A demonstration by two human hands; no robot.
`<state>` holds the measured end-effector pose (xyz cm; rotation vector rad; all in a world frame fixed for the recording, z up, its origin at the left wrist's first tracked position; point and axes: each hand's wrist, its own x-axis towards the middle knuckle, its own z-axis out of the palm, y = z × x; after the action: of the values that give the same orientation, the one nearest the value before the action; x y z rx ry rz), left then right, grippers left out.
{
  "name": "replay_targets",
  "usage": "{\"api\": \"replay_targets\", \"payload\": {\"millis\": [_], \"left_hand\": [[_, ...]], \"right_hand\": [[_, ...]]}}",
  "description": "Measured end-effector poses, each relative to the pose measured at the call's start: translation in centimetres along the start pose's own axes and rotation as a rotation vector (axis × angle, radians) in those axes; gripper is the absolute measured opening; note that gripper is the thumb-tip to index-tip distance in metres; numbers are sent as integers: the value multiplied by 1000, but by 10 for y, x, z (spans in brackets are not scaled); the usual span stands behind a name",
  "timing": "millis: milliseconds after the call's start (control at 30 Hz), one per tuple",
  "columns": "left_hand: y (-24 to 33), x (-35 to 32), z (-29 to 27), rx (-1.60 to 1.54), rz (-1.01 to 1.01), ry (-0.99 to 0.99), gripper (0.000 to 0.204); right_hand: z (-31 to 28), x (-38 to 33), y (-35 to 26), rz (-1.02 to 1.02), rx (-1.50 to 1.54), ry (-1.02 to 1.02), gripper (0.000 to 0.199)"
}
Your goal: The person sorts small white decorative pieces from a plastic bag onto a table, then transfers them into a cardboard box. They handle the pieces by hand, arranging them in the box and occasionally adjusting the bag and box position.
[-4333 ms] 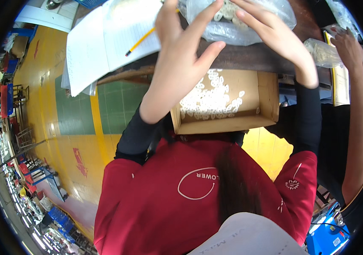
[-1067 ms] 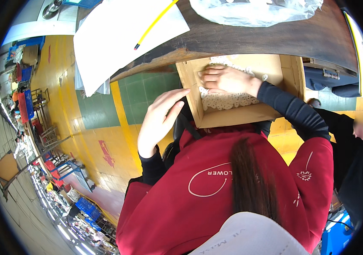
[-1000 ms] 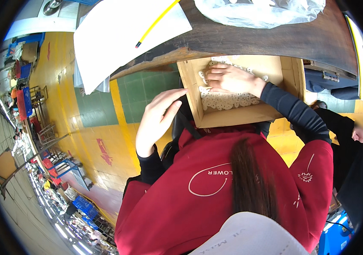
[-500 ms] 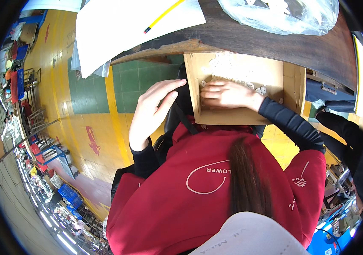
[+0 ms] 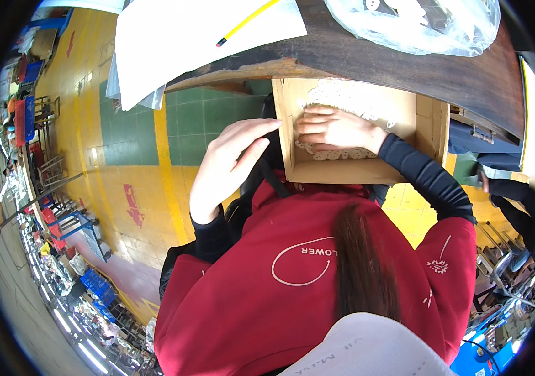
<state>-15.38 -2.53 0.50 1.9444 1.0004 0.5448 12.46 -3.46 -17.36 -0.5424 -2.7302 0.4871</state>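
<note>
A shallow cardboard box [image 5: 399, 100] sits at the table's near edge, above my lap. Small white button-like pieces [image 5: 343, 153] lie in it, along the far side and in a band near the front. My right hand [image 5: 339, 130] reaches in from the right, palm down over these pieces. Its fingers stretch leftward and hide what lies under them; no held piece shows. Outside the box's left wall is my left hand [image 5: 230, 164], fingers extended and thumb apart, holding nothing visible. Its fingertips are at the box's rim; whether they touch it I cannot tell.
On the dark wooden table [image 5: 343, 62] lie white paper sheets [image 5: 186, 44] with a yellow pencil [image 5: 245, 24]. A clear plastic bag [image 5: 462, 34] with more white pieces stands at the far right. A person in dark clothes [image 5: 524, 203] is at the right.
White pieces have spread toward the near side of the box, below my right hand. That hand has shifted slightly away from me. My left hand is almost still.
</note>
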Motion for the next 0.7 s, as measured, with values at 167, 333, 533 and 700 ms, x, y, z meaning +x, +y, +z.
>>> {"api": "replay_targets", "payload": {"millis": [167, 333, 533, 700], "left_hand": [[-1, -1, -2, -35, -38, 29, 28], [-1, 1, 1, 19, -21, 11, 27], [3, 1, 3, -53, -34, 19, 27], [3, 7, 16, -40, -25, -54, 28]], "right_hand": [[-1, -11, -8, 194, -23, -216, 30], [7, -5, -15, 41, 63, -13, 35], [-11, -46, 6, 88, -87, -9, 33], [-34, -65, 35, 770, 142, -63, 49]]}}
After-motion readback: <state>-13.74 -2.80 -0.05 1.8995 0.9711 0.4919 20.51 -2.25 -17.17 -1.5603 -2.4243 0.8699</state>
